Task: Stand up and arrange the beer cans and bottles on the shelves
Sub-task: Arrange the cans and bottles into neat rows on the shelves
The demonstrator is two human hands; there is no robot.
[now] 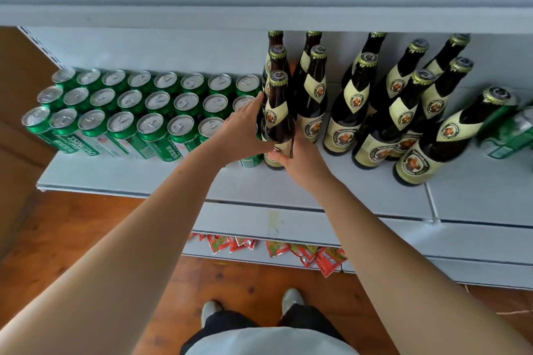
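Observation:
A dark brown beer bottle [278,112] with a cream label stands upright at the front of the grey shelf [375,190]. My right hand [291,160] grips its base from below and the right. My left hand [245,130] presses flat against its left side, fingers reaching behind it. More bottles of the same kind [313,95] stand behind and to the right, several [403,112] in loose rows. Green beer cans [121,106] fill the shelf's left part in three upright rows. One green can [248,161] stands just left of the held bottle.
A clear green-labelled package [513,132] lies at the far right of the shelf. The shelf above [259,8] overhangs the bottle tops. Red snack packets [317,256] hang out of the lower shelf. Wooden floor and my shoes [291,300] are below.

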